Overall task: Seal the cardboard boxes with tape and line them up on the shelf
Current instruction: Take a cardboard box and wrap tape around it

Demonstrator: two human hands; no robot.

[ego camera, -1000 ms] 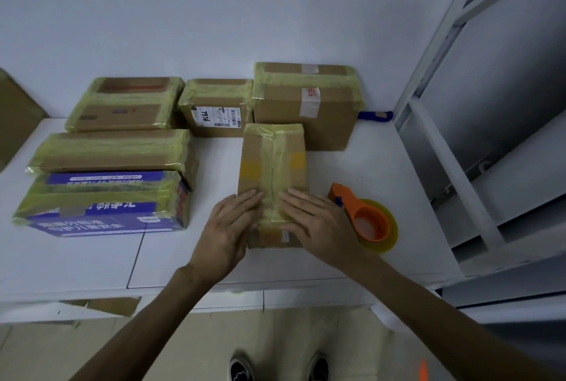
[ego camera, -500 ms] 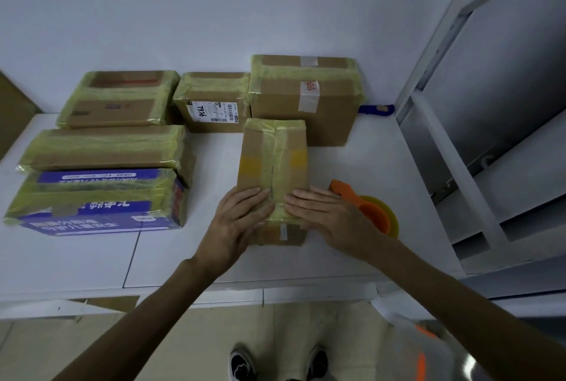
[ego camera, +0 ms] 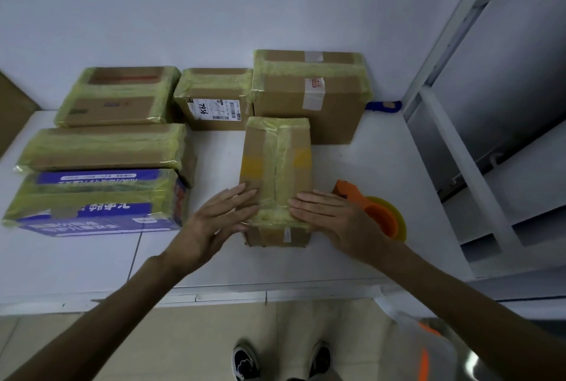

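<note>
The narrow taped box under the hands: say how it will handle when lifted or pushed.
The narrow box is probably stiff: its edges look square under the left hand and right hand. Its glossy tape wrap may feel slippery. Lying flat on the white surface, it should slide rather than tip.

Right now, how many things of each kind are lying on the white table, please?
Brown cardboard boxes: 5
Blue printed box: 1
Orange tape dispenser: 1
Blue object by the wall: 1
Total: 8
</note>
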